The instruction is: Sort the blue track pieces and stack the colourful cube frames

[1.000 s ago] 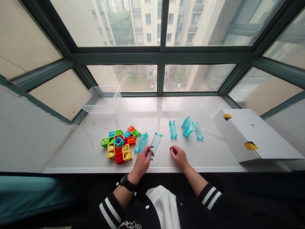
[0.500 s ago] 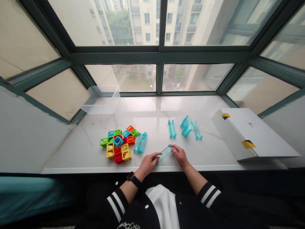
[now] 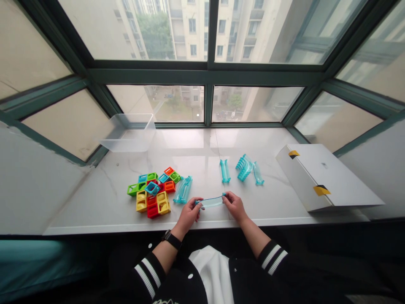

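Observation:
My left hand (image 3: pixel 189 215) and my right hand (image 3: pixel 234 207) hold a translucent blue plastic track piece (image 3: pixel 211 202) by its two ends, level above the marble sill. The piece looks slightly bowed. Just beyond my left hand lies a similar double-rail track piece (image 3: pixel 183 190), beside a heap of red, yellow, green and blue magnetic-style square building blocks (image 3: pixel 148 194). Farther right are a short track piece (image 3: pixel 225 171), a stack of curved track pieces (image 3: pixel 244 167) and a thin track piece (image 3: pixel 257 174).
A clear plastic bin (image 3: pixel 128 133) stands at the back left of the white marble sill (image 3: pixel 202 141), against the window. A white cardboard box (image 3: pixel 322 177) with yellow-and-black tape lies at the right. Dark-framed windows run along the sill's far side.
The track piece has gone from my left hand alone to both hands and now lies crosswise between them. My right hand has moved onto its right end.

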`<action>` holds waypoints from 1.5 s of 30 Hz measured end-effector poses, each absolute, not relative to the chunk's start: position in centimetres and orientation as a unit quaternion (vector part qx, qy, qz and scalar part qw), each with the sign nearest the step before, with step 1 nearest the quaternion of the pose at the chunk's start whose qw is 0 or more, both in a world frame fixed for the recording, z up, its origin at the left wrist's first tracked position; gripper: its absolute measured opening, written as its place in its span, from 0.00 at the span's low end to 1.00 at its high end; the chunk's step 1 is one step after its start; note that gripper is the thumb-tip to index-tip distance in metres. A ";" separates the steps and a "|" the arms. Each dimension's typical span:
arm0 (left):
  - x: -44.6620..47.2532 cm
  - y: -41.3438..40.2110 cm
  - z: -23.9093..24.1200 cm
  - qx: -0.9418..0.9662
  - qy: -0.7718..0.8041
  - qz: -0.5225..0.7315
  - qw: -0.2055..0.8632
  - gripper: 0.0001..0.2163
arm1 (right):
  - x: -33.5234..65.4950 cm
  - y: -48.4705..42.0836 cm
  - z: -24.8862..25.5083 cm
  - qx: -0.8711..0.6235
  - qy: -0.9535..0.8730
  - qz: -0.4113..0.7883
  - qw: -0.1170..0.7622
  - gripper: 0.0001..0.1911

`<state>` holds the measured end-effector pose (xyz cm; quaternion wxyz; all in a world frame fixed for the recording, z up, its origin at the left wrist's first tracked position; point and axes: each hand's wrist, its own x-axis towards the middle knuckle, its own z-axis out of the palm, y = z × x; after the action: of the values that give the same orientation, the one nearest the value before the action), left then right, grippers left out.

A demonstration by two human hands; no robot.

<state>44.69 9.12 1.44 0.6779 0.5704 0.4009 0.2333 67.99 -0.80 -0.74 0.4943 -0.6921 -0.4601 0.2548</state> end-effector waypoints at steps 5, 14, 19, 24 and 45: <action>44.7 9.2 0.6 0.576 0.390 0.238 0.678 0.24 | 67.8 -0.7 -0.4 -0.703 -0.508 0.231 0.440 0.16; 44.9 9.0 0.5 0.594 0.366 0.240 0.675 0.27 | 67.0 -0.3 -0.5 -0.708 -0.522 0.187 0.438 0.15; 44.8 9.4 0.4 0.589 0.360 0.223 0.688 0.23 | 67.4 -0.4 -0.6 -0.704 -0.462 0.211 0.496 0.16; 44.3 9.3 0.5 0.663 0.328 0.168 0.652 0.17 | 67.5 -0.4 -0.3 -0.691 -0.407 0.255 0.540 0.25; 44.2 7.9 0.5 0.798 0.294 0.265 0.454 0.06 | 61.2 -0.7 2.6 -0.591 -0.387 0.499 0.503 0.18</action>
<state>44.25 7.86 0.48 0.4544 0.7982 0.2940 0.2647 61.18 -0.70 2.63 0.5029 -0.5906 -0.3868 0.4987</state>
